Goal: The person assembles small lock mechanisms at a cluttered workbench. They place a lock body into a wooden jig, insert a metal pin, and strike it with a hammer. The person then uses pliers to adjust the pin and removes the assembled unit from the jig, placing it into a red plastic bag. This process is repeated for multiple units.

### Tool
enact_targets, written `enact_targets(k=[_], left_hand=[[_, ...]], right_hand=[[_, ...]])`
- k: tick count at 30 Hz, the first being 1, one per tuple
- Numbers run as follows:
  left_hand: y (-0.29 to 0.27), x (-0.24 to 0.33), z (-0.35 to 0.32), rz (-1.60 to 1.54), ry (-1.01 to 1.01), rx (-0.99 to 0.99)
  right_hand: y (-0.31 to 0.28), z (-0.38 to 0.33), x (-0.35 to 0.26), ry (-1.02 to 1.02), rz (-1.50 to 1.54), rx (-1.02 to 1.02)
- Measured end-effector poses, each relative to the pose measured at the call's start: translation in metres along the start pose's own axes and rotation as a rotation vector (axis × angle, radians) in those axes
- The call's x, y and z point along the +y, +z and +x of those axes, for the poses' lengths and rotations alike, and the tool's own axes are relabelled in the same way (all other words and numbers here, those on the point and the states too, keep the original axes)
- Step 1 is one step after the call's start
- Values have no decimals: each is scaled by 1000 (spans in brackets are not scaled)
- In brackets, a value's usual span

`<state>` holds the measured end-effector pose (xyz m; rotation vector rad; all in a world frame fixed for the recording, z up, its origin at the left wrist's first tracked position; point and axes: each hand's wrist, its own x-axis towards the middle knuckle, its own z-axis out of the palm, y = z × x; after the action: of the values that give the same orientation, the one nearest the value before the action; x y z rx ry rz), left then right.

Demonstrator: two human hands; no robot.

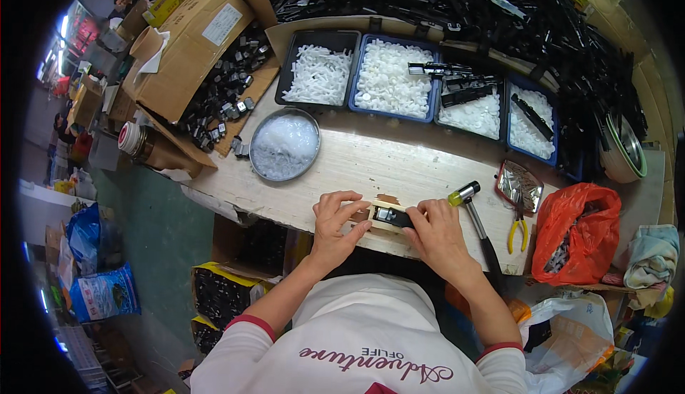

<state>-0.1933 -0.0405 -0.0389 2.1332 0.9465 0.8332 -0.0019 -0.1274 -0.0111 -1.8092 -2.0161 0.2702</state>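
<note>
One black part (401,219) lay in pale holder (386,227) near table's (357,155) front edge; right hand (441,231) closed around its right end; left hand (335,224) part-open by holder's left, hold unclear; uneven pressing might have tilted part; round pan (285,179) held glossy translucent stuff (285,140), black tray (287,58) white sticks (317,73), blue tray (392,115) white pieces (389,80)

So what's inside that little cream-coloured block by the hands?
A black piece with a shiny silvery part sits in the cream-coloured block. The right hand covers the black piece's right end, and the piece itself hides what's underneath.
</note>
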Motion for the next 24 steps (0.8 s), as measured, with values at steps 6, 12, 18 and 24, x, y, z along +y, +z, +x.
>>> enact_targets(k=[6, 12, 18, 24], left_hand=[[0, -2, -2, 14, 6, 3], [7, -8, -2, -31, 13, -36], [8, 5, 7, 46, 110, -93], [12, 15, 20, 239, 380, -262]], right_hand=[[12, 9, -10, -40, -104, 2], [21, 10, -10, -12, -166, -26], [9, 6, -5, 13, -42, 133], [-7, -43, 39, 398, -279, 256]])
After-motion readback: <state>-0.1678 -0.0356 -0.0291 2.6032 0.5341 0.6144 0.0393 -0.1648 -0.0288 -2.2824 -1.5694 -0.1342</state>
